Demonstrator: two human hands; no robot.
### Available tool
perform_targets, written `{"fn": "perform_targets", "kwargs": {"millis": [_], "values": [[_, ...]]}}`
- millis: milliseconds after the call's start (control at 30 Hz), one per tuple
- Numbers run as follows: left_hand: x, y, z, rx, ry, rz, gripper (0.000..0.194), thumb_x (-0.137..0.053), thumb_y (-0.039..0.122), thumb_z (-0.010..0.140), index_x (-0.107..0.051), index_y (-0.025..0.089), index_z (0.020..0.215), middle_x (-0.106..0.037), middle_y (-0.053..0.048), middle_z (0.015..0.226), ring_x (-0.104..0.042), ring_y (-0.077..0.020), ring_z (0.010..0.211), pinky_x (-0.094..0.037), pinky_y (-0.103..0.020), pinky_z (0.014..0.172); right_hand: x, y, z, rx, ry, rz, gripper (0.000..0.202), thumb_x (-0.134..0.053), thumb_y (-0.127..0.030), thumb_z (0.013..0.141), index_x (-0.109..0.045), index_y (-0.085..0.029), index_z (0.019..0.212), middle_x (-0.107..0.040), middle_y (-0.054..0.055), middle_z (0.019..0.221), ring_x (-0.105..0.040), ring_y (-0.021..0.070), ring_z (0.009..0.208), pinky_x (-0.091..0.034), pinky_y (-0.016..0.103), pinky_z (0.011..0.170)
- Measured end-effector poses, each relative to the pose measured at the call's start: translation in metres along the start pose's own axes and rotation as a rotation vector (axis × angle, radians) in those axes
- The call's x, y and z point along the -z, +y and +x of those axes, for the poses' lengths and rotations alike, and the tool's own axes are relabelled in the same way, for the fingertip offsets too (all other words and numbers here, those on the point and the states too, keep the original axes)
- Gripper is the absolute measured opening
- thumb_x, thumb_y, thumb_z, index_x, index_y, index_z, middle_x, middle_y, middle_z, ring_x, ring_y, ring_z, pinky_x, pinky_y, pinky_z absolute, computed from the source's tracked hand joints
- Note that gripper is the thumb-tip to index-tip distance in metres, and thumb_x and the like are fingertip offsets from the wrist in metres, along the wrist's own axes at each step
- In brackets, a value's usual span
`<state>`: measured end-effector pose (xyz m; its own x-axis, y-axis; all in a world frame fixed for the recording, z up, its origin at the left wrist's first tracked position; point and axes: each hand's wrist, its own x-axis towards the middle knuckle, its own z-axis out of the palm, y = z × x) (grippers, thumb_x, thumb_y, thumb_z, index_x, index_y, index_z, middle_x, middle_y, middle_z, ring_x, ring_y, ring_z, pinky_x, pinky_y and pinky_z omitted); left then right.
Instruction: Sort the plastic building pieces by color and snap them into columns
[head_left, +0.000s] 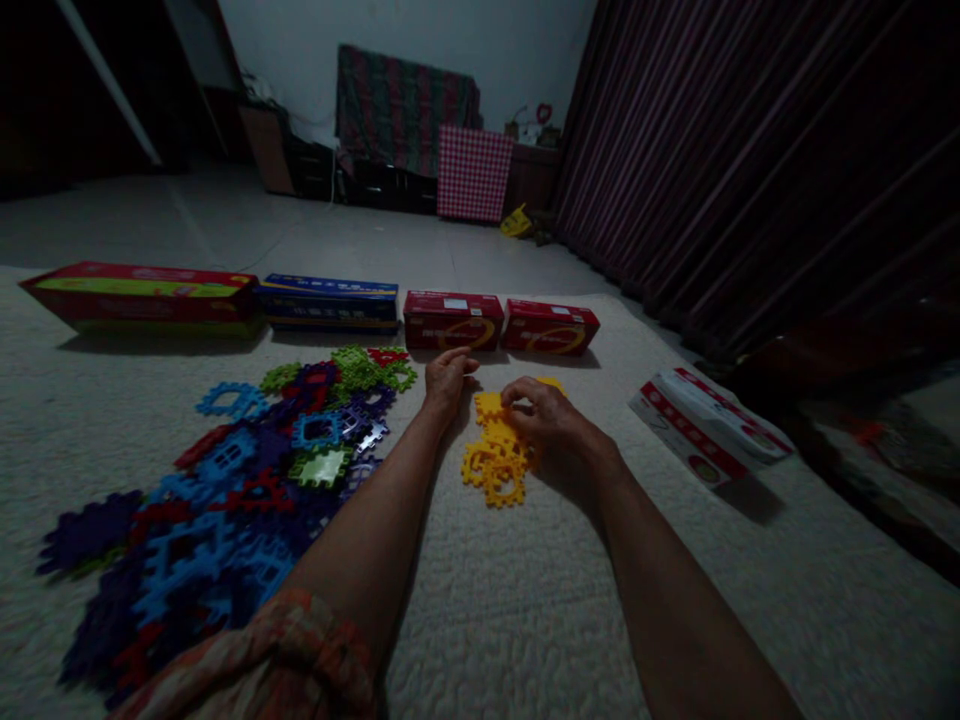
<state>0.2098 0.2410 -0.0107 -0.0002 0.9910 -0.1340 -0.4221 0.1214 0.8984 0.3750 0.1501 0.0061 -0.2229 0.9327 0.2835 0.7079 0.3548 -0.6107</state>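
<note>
My right hand (541, 410) is over a small heap of yellow interlocking plastic pieces (504, 480), its fingers bent and pinched at the edge of a yellow square piece (489, 404). The pieces have toothed edges, and some have round openings. Part of the heap is hidden under this hand. My left hand (445, 384) rests just in front of a red box (453, 320), fingers loosely bent and apart, with nothing visible in them. Left of my left forearm spreads a large pile of blue, purple, red and green toothed pieces (225, 540).
A row of boxes stands along the far side of the pale quilted mat (510, 620): a red-and-green box (157, 295), a blue box (330, 303) and another red box (551, 328). To the right lies a white-and-red box (709, 425). Dark curtains (712, 170) hang beyond.
</note>
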Motion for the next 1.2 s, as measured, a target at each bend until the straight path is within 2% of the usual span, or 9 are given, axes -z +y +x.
{"fn": "perform_targets", "kwargs": {"millis": [133, 233, 333, 500, 733, 967, 1067, 1200], "values": [[0.0, 0.0, 0.0, -0.008, -0.002, -0.011, 0.027, -0.058, 0.018, 0.066, -0.07, 0.014, 0.09, -0.067, -0.003, 0.067, -0.062, -0.0136, 0.064, -0.046, -0.022, 0.056, -0.008, -0.004, 0.0, 0.028, 0.008, -0.067, 0.031, -0.06, -0.01, 0.072, -0.065, -0.027, 0.098, -0.062, 0.006, 0.13, -0.059, 0.025, 0.12, -0.049, 0.044, 0.105], [0.0, 0.0, 0.0, -0.017, -0.003, -0.006, 0.027, -0.058, 0.018, 0.066, -0.07, 0.014, 0.09, -0.067, -0.003, 0.067, -0.062, -0.0137, 0.065, -0.045, -0.022, 0.056, -0.018, -0.006, 0.003, 0.015, 0.013, -0.123, 0.025, -0.064, -0.016, 0.076, -0.064, -0.024, 0.099, -0.057, 0.01, 0.137, -0.055, 0.0272, 0.127, -0.043, 0.047, 0.111], [-0.001, 0.001, -0.001, -0.011, 0.003, 0.003, 0.027, -0.059, 0.019, 0.066, -0.07, 0.014, 0.09, -0.067, -0.004, 0.067, -0.063, -0.0139, 0.065, -0.046, -0.022, 0.056, -0.024, -0.008, 0.006, -0.009, 0.008, -0.147, 0.017, -0.063, -0.021, 0.081, -0.062, -0.022, 0.098, -0.062, 0.012, 0.128, -0.059, 0.0261, 0.119, -0.046, 0.046, 0.106], [-0.001, 0.003, -0.004, -0.007, -0.002, 0.016, 0.027, -0.061, 0.02, 0.064, -0.07, 0.015, 0.088, -0.067, -0.003, 0.067, -0.063, -0.0137, 0.065, -0.046, -0.022, 0.057, -0.022, -0.012, 0.007, 0.0, -0.026, -0.122, 0.007, -0.06, -0.02, 0.085, -0.061, -0.023, 0.091, -0.067, 0.007, 0.108, -0.063, 0.0208, 0.098, -0.05, 0.037, 0.091], [-0.001, 0.003, -0.004, -0.006, 0.003, 0.025, 0.029, -0.06, 0.02, 0.063, -0.07, 0.014, 0.089, -0.067, -0.003, 0.066, -0.061, -0.0131, 0.061, -0.046, -0.023, 0.056, -0.017, -0.002, 0.006, 0.066, -0.049, -0.061, 0.017, -0.072, -0.026, 0.083, -0.063, -0.021, 0.097, -0.068, 0.005, 0.106, -0.062, 0.0198, 0.098, -0.048, 0.036, 0.091], [-0.001, 0.001, -0.002, -0.015, 0.001, 0.025, 0.028, -0.063, 0.022, 0.062, -0.069, 0.014, 0.088, -0.066, -0.003, 0.066, -0.061, -0.0132, 0.062, -0.047, -0.022, 0.056, -0.021, -0.006, 0.007, 0.004, -0.065, -0.063, 0.024, -0.075, -0.024, 0.078, -0.065, -0.021, 0.099, -0.066, 0.005, 0.105, -0.062, 0.0203, 0.096, -0.049, 0.037, 0.089], [-0.002, 0.002, -0.003, -0.018, 0.004, 0.023, 0.029, -0.063, 0.023, 0.061, -0.07, 0.014, 0.088, -0.066, -0.003, 0.065, -0.061, -0.0127, 0.06, -0.046, -0.021, 0.053, -0.011, -0.009, 0.008, -0.035, -0.035, -0.024, 0.03, -0.073, -0.026, 0.077, -0.066, -0.022, 0.105, -0.064, 0.007, 0.111, -0.061, 0.0226, 0.103, -0.05, 0.04, 0.093], [-0.002, 0.002, -0.004, -0.01, 0.011, 0.022, 0.03, -0.063, 0.022, 0.06, -0.07, 0.014, 0.088, -0.066, -0.002, 0.064, -0.058, -0.0119, 0.056, -0.047, -0.021, 0.051, 0.025, 0.002, 0.006, -0.079, 0.058, -0.022, 0.041, -0.069, -0.023, 0.074, -0.065, -0.023, 0.115, -0.063, 0.006, 0.115, -0.061, 0.0234, 0.108, -0.049, 0.043, 0.1]]}}
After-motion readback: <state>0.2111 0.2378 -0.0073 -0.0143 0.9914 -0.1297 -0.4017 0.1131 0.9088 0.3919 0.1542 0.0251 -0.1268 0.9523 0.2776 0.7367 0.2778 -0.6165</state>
